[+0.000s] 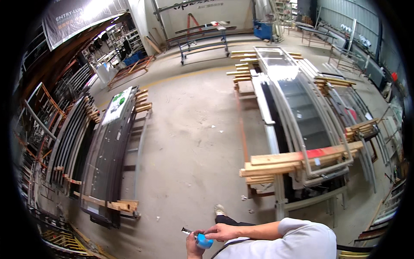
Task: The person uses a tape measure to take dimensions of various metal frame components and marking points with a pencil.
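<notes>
"So, what is in the hands?"

"A bright blue, rounded, smooth-looking object. It sits low in the view, in front of the person's body. The bare left hand grasps it from the side, fingers curled."

"And the other one?"

"The bare right hand reaches across and lays its fingers on the top of it; whether they grip or only rest there, I cannot tell. A short, stiff-looking black-and-white strip juts out past the left fingertips. I can't make out whether it joins the blue piece."

"What lies just beyond?"

"A pale shoe below a dark trouser leg, on the matte grey concrete floor, which is scuffed and dotted with small light scraps. The floor runs forward as a long lane between two stacks."

"Which edges border it?"

"To the left, a stack of long, dark, flat panels, straight-sided, with squared blond timber blocks poking out at the near corner. To the right, a pale-framed rectangular glass panel, glossy with reflections, lies near rough-sawn yellowish planks whose blunt ends stick out into the lane."

"And the far end?"

"A thin yellow floor line crosses there, and behind it stands a blue metal rack on casters."
</notes>
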